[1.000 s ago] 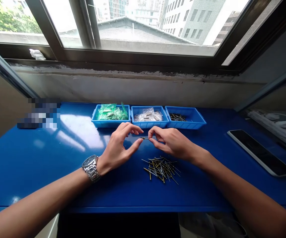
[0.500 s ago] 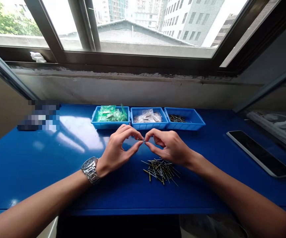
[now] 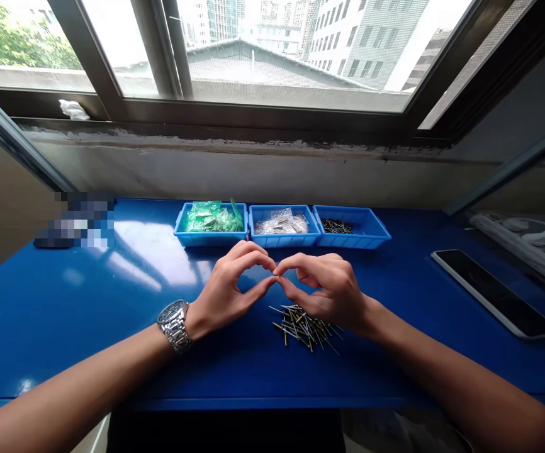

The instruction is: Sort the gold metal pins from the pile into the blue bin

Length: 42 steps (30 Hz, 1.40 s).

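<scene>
My left hand (image 3: 225, 286), with a silver watch (image 3: 174, 324) on the wrist, is closed in a thumb-and-finger pinch above the middle of the table. Its fingertips meet those of my right hand (image 3: 330, 284), which pinches the same way from the other side. Between them is a small thin metal pin, now almost wholly hidden by the fingers. Below my right hand a loose pile of thin metal pins (image 3: 304, 328), some with brass-coloured ends, lies on the table, partly covered by that hand.
On the blue table (image 3: 88, 340) stand three blue bins: one with green bags (image 3: 211, 217), one with clear bags (image 3: 282, 221), one with dark pins (image 3: 337, 226). A phone (image 3: 494, 292) lies at the right. Behind are a wall and window.
Both hands have come down slightly and their fingertips have closed together. The thin pin that showed between them is now mostly covered.
</scene>
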Motion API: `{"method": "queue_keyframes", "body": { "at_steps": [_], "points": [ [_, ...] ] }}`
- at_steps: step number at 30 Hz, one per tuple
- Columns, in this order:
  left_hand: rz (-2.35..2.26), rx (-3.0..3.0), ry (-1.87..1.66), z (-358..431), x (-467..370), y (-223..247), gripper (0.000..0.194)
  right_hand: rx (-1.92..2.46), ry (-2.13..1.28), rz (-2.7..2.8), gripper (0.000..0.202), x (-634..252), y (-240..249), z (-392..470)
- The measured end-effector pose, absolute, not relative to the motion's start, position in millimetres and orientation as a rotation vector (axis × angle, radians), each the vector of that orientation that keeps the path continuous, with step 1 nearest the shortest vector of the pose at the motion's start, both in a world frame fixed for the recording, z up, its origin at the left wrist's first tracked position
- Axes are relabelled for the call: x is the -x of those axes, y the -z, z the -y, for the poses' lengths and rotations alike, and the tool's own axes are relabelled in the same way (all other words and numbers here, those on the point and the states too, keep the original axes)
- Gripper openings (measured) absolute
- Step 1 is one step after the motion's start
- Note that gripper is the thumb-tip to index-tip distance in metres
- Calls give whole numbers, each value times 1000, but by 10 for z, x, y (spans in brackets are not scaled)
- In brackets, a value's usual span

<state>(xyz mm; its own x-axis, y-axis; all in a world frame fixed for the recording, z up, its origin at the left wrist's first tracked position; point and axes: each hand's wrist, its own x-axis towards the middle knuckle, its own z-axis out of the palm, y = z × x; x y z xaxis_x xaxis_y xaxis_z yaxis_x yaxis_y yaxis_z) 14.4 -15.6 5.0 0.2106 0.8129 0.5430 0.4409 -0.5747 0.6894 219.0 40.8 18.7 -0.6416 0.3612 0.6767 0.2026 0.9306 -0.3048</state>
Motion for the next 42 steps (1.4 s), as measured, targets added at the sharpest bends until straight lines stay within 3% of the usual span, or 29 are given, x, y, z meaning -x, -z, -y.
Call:
{"method": "queue_keyframes", "body": {
  "at_steps": [12, 26, 42],
  "points": [
    [-1165, -2133, -1469, 180, -142, -75, 4, 522, -450, 2290, 10, -2141, -87, -440],
    [-1169, -2079, -1381, 164, -145, -53, 4, 424, -273, 2160, 5, -2145, -181, -365],
    [-1158, -2091, -1496, 169, -151, -63, 7, 498, -440, 2231, 4, -2144, -145, -412]
  ]
}}
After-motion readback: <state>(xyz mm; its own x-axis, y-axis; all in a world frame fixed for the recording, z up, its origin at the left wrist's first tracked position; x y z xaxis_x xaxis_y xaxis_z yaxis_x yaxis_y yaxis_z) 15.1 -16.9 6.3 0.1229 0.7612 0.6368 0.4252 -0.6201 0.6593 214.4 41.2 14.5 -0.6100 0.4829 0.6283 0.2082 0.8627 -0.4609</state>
